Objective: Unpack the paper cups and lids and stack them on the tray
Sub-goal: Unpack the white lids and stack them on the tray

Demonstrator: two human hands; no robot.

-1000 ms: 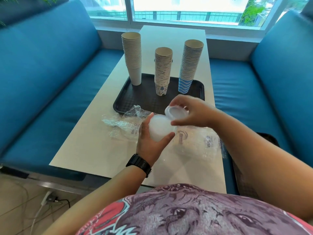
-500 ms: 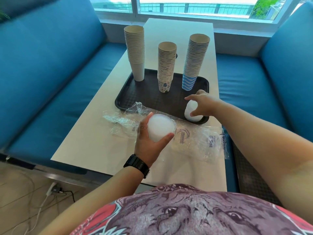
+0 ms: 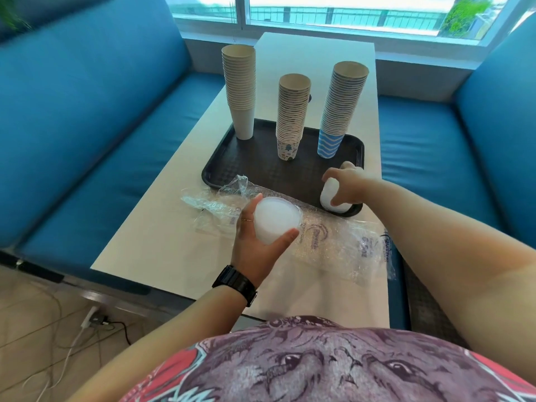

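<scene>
The left hand [image 3: 255,242] grips a lid stack [image 3: 277,223] above the plastic wrapper [image 3: 342,245]. The right hand [image 3: 346,184] holds a second lid stack [image 3: 329,195] in the tray [image 3: 232,169] at its near right corner. Beyond stand three cup stacks [image 3: 291,117].

Cup stacks [image 3: 293,117], lids [image 3: 330,195] on tray [image 3: 249,169]

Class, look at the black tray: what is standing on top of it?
On the black tray stand three cup stacks: plain, tree-patterned, blue-wavy. The right hand grips a white lid stack at the near corner, covering its top.
</scene>
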